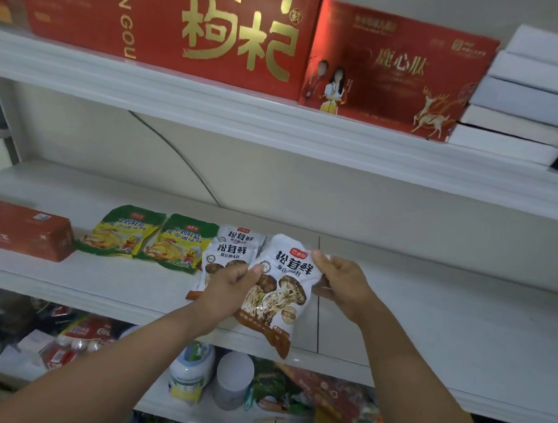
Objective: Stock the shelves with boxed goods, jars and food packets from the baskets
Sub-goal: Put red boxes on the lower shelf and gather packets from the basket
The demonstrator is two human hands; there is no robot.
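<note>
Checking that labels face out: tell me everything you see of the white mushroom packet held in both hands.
The white mushroom packet is a glossy soft pouch, crumpled, with black Chinese lettering, pictured brown mushrooms and a brown bottom band. Printed face toward the camera, it is held over the front edge of the middle shelf. The left hand pinches its left edge, the right hand its upper right corner.

light: dim, soft | glare: none | edges: bowed, blurred | centre: sharp

White packet (280, 280) with brown mushrooms. Two packets (151, 237) green and yellow. Red boxes (174, 11) with gold lettering; shelf (433, 306) white.
</note>
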